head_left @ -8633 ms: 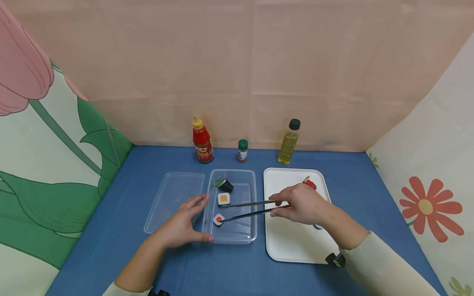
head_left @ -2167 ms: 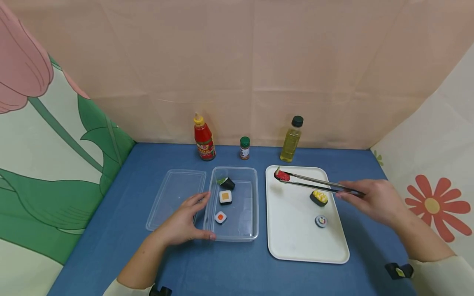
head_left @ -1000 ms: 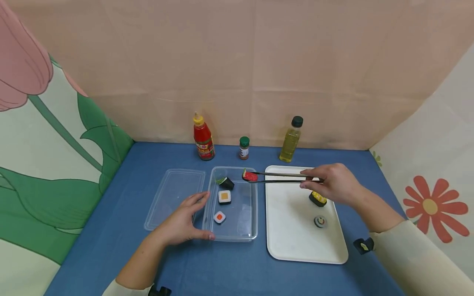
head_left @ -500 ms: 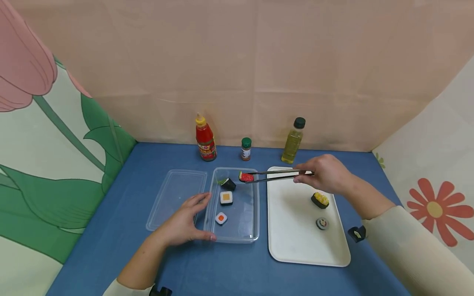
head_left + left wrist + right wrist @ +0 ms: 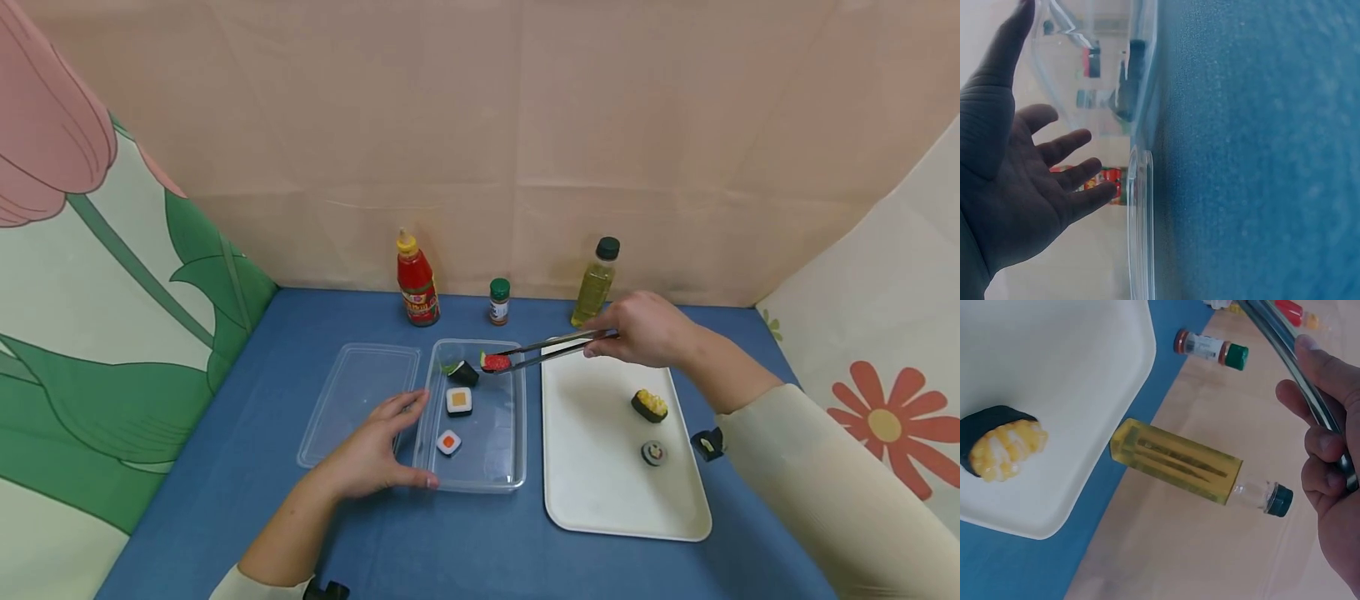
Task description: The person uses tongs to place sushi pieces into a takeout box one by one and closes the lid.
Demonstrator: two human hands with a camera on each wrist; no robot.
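In the head view my right hand [image 5: 648,329] grips metal tongs [image 5: 551,344], reaching left from over the tray. Their tips pinch a red sushi piece [image 5: 496,362] with a green edge, over the back part of the clear plastic box [image 5: 487,462]. Inside that box lie a black-wrapped roll [image 5: 463,374], a white piece with a yellow centre [image 5: 458,401] and one with an orange centre [image 5: 448,442]. My left hand [image 5: 375,454] spreads its fingers along the box's left side, thumb at the front corner. The right wrist view shows my fingers curled round the tongs [image 5: 1300,378].
The white tray [image 5: 592,475] bears a corn-topped sushi [image 5: 649,406] and a small round roll [image 5: 653,453]. A clear lid [image 5: 356,379] lies left of the box. Behind stand a red sauce bottle [image 5: 417,287], a spice jar [image 5: 498,302] and an oil bottle [image 5: 595,283].
My right hand has carried the red sushi piece in the tongs leftward from above the tray to over the box, the tongs now tilted. The left hand has stayed at the box.
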